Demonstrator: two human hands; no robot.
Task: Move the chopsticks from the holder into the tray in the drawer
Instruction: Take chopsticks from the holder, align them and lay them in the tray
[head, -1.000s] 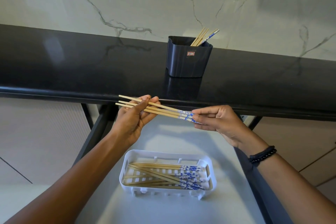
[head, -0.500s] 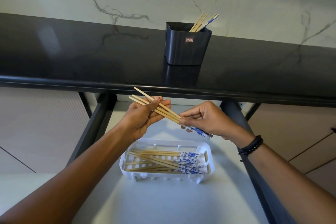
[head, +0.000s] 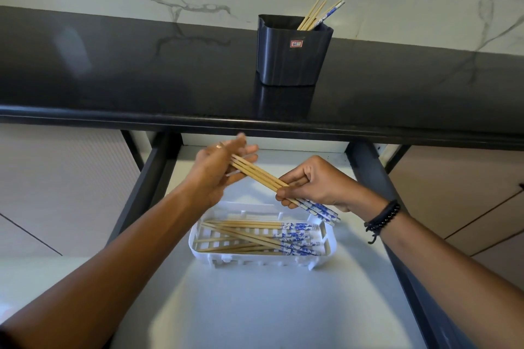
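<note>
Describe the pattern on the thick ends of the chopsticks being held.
Blue and white print on the held chopsticks; plain tan elsewhere. Head view shows it.

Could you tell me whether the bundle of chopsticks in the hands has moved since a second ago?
Yes. The held chopsticks have dropped from the counter edge towards the tray, blue ends lowest.

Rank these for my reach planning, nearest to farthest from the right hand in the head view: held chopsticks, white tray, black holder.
1. Held chopsticks, gripped in the right hand itself.
2. White tray, just below in the drawer.
3. Black holder, up on the counter behind.
</note>
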